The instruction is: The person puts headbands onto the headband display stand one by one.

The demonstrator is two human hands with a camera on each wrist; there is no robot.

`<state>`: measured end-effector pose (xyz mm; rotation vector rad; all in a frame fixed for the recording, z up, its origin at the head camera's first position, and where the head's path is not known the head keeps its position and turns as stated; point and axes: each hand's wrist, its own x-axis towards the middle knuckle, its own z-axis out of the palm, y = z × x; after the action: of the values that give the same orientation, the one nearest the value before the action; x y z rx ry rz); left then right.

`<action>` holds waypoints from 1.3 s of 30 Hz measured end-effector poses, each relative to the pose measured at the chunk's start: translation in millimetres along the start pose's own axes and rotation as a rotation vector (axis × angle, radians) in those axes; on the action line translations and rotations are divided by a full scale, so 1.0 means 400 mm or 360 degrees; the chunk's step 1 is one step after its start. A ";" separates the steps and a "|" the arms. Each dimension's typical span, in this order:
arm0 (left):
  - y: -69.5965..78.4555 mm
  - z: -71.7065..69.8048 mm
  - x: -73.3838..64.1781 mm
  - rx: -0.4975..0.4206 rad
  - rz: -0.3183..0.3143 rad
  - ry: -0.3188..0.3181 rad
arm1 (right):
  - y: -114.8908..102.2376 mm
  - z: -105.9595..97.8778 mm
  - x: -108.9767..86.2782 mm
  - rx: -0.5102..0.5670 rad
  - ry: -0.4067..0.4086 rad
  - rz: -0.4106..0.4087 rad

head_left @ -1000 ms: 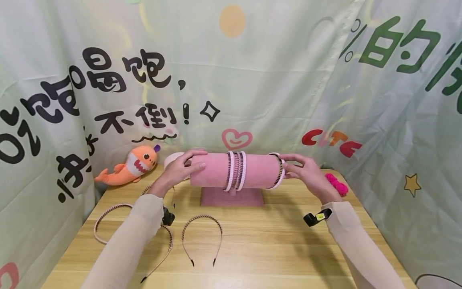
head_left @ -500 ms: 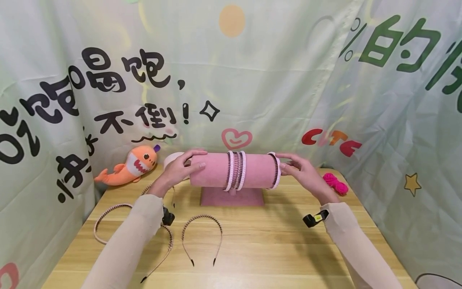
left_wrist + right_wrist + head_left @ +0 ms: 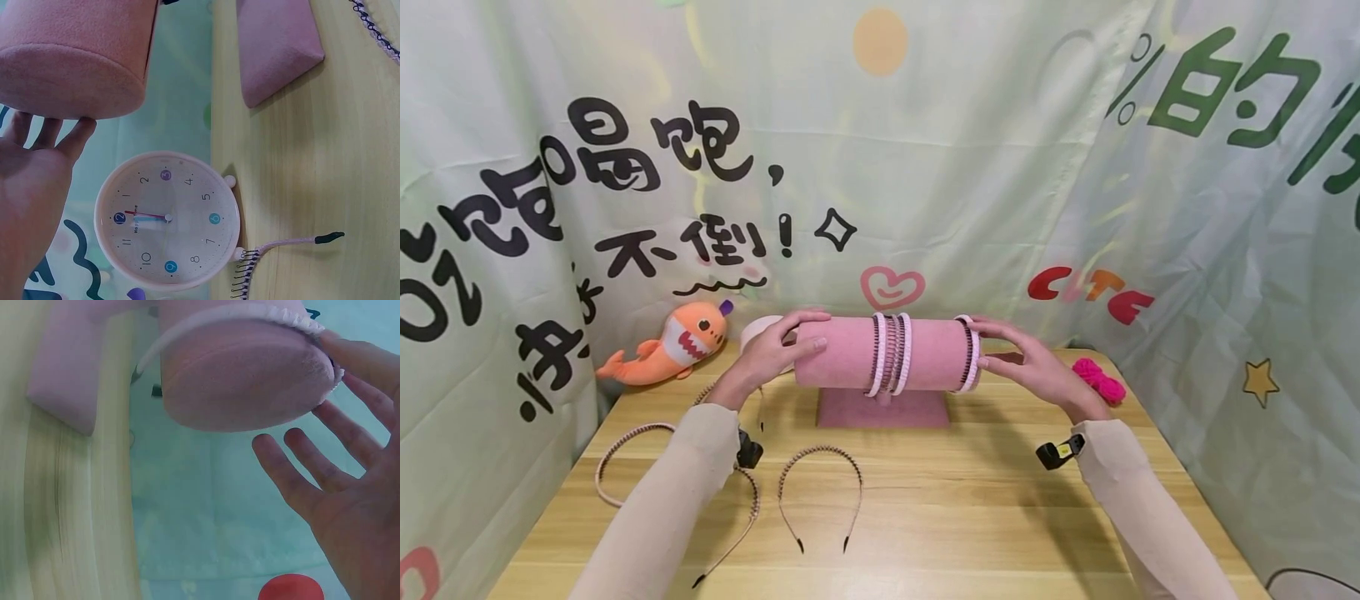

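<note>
A pink headband display stand point(image 3: 838, 354) has a horizontal padded cylinder on a pink base. My left hand point(image 3: 771, 348) grips its left end, thumb in front and other fingers over the top. Several headbands point(image 3: 907, 357), white and dark, circle the middle. At the right end sits a white headband point(image 3: 975, 358) with a dark toothed side; its far part is hidden. My right hand point(image 3: 1033, 362) is spread beside that end. In the right wrist view, a fingertip point(image 3: 331, 340) touches the white headband, while lower fingers stay clear of the cylinder.
Several beaded toothed headbands lie on the wooden table point(image 3: 1000, 517), one at front centre point(image 3: 820, 450), others at left. An orange plush shark point(image 3: 681, 342) sits back left. A round clock point(image 3: 167, 250) stands behind the left hand. Pink bundle point(image 3: 1099, 381) lies at right.
The rightmost white headband has slid a little left along the cylinder, and my right hand has moved left with it. My left hand has stayed in place.
</note>
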<state>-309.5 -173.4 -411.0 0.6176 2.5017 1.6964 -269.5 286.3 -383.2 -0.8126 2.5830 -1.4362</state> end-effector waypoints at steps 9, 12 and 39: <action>0.000 -0.001 -0.001 -0.0027 -0.0025 -0.0018 | -0.010 0.025 0.033 -0.0098 0.0066 -0.0007; -0.001 -0.002 -0.002 -0.0019 -0.0030 -0.0018 | -0.019 0.035 0.046 -0.0137 0.0058 -0.0039; 0.001 -0.001 0.001 -0.0026 -0.0018 -0.0016 | -0.066 0.104 0.119 -0.0354 0.0093 -0.0086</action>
<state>-309.9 -173.6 -410.2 0.6075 2.4772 1.7038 -286.4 220.1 -376.2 -0.8845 2.8230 -1.2172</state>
